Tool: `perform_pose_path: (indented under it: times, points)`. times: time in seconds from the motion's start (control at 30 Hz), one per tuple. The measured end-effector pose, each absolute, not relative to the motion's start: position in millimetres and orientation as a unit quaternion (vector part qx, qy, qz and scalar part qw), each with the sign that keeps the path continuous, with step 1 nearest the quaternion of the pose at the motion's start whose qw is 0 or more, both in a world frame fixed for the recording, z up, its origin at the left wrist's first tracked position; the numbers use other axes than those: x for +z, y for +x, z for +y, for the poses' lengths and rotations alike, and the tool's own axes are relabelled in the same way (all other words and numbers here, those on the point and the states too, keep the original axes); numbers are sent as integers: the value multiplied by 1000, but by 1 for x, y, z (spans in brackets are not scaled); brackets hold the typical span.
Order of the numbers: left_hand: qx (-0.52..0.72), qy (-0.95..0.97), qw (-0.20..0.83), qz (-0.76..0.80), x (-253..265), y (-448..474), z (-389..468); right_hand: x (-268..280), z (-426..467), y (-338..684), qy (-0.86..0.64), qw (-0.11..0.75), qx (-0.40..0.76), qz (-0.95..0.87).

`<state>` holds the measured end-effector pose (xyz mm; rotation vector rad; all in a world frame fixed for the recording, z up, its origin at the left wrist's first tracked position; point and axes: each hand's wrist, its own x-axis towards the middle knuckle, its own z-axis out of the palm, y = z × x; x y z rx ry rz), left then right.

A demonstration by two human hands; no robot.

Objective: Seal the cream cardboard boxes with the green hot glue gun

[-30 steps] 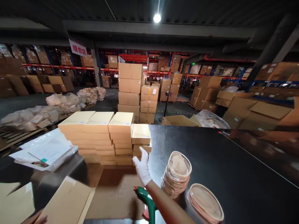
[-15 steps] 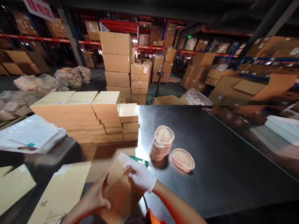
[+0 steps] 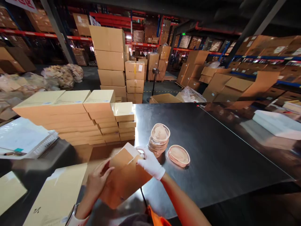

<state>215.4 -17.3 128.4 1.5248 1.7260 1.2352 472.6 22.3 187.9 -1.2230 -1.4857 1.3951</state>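
A brown cardboard box [image 3: 127,179] with a pale flap is held tilted between my hands above the near table edge. My left hand [image 3: 98,179], bare, grips its left side with the thumb on the near face. White-gloved, my right hand [image 3: 151,163] has its fingers closed around the upper right edge. Just beyond the glove rises a stack of oval, clear-wrapped, pinkish items [image 3: 160,138]. A lower pile of the same items [image 3: 178,156] lies to its right. Flat yellowish cardboard [image 3: 58,191] lies left of my left hand.
Stacked small cartons [image 3: 70,116] line the back left of the black table [image 3: 211,150]. A white tray [image 3: 44,149] stands at the left. A dark cable [image 3: 143,196] runs below the held box. Tall carton stacks [image 3: 109,59] stand behind the table.
The cardboard box has swung up and right, showing more of its broad face. My right hand has moved right along with it. A green tool beside the glove is now out of sight.
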Motion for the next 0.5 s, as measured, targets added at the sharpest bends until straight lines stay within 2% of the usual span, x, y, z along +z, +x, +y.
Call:
perform_pose_path:
  times: [0.1,0.17,0.27,0.33,0.37,0.43,0.5]
  points:
    - [388,636,284,604,133,226,-23,183,17,456,-470,388,587,-533]
    - [339,654,366,569,134,239,-32,187,11,449,-487,365,536,-586]
    - [338,596,473,554,136,247,-42,199,2,447,-521,389,258,-715]
    - [393,517,477,592,139,242,-45,203,0,450,-537,399,79,-739]
    - [418,483,476,604,141,237,-46,203,0,451,-538,392,47,-745]
    - [449,451,505,582,145,225,-48,201,4,455,-518,362,99,-769]
    - [470,446,539,538,150,215,-46,199,11,457,-457,335,233,-790]
